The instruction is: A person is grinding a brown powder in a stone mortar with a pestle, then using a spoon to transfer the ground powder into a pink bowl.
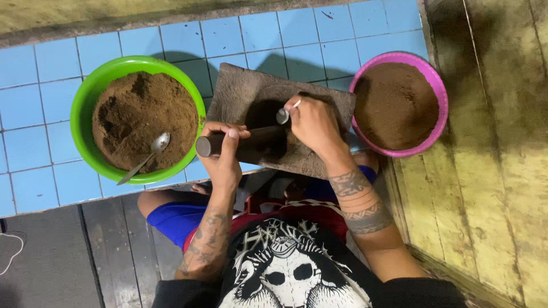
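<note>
A rough, grey stone slab (251, 94) lies on the glossy blue tiled floor (45, 114). Across its near edge rests a dark cylindrical roller (251, 144), which the left hand (224, 155) holds with its fingers closed around it. Over the slab's middle, the right hand (314, 125) pinches a small metal spoon (283, 114). Left of the slab sits a round green plastic bowl (85, 102) of crumbly brown powder with another spoon (145, 158); right of it, a pink bowl (439, 102) of finer powder.
</note>
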